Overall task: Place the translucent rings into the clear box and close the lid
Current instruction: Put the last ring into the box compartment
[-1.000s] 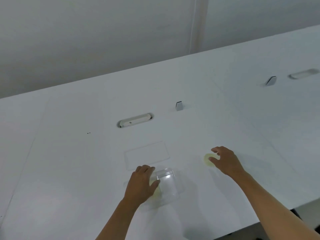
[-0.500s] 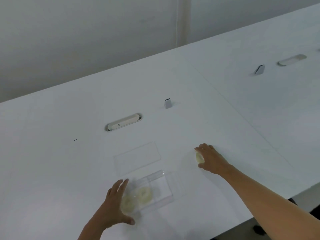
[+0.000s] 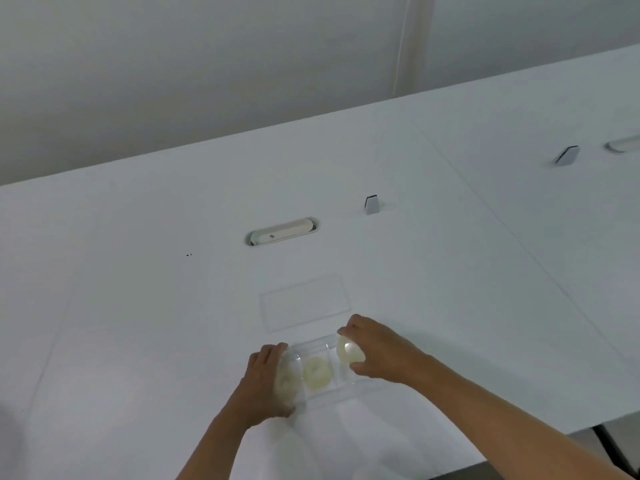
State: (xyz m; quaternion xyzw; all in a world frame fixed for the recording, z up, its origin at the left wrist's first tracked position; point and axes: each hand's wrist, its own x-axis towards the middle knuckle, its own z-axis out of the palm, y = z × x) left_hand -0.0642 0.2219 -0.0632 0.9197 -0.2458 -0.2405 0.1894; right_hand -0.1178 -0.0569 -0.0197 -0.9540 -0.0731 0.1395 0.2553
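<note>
A clear box [image 3: 322, 398] sits on the white table near its front edge. Two pale yellow translucent rings lie in it: one [image 3: 317, 374] in the middle, another [image 3: 286, 382] at the left end beside my fingers. My left hand [image 3: 265, 386] grips the box's left end. My right hand [image 3: 381, 355] holds a third translucent ring [image 3: 349, 349] tilted over the box's right end. The clear lid [image 3: 304, 303] lies flat on the table just behind the box.
The white table [image 3: 450, 271] carries an oval cable slot [image 3: 282, 232] and a small grey clip [image 3: 371, 204] farther back. Another grey clip [image 3: 567, 155] and slot [image 3: 623, 145] sit at the far right. The table's front edge runs at the lower right.
My right hand has lifted the third ring from the table on the right and carried it left over the box. My left hand has shifted onto the box's left end.
</note>
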